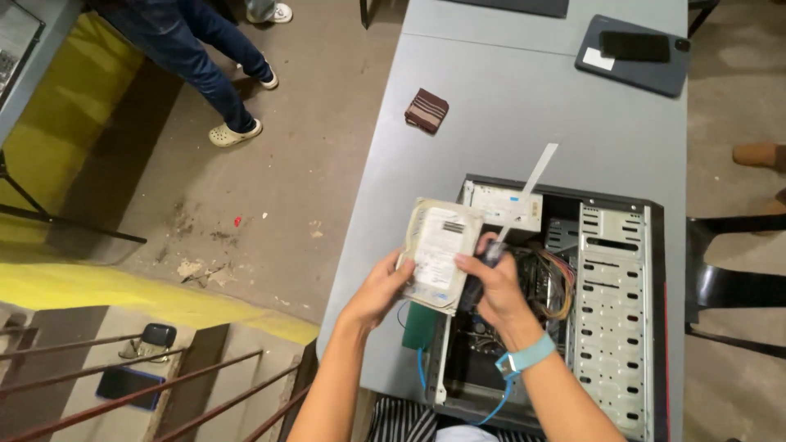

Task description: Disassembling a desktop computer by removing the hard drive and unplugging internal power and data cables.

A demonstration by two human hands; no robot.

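Grey table [524, 106] over a bare concrete floor, with an open computer case [573, 311] lying on its side at the near edge. Both hands hold a hard drive [438, 255] just above the case's front-left corner, label side up.

Left hand [378, 288]: fingers closed on the drive's lower left edge, thumb on top. Right hand [491, 282]: thumb pressed on the drive's right edge, while the same fist is clamped round a dark screwdriver [491, 254]. A flat white ribbon cable [528, 184] runs up and away from behind that hand; hard to tell whether it's attached to the drive or just passing behind.

A blue wrist strap [528, 354] is on the right wrist, its cord dropping toward the case.

To handle this well, I'd say: grip the drive by its edges only, keep it level, keep the screwdriver tip off the label and any circuit side, and don't drag on that ribbon.

Elsewhere on the table: a small brown striped wallet [426, 110] and a tablet [630, 61] with a phone [634, 46] on top, well apart from the work. Another person's legs [205, 57] stand on the floor, upper left.
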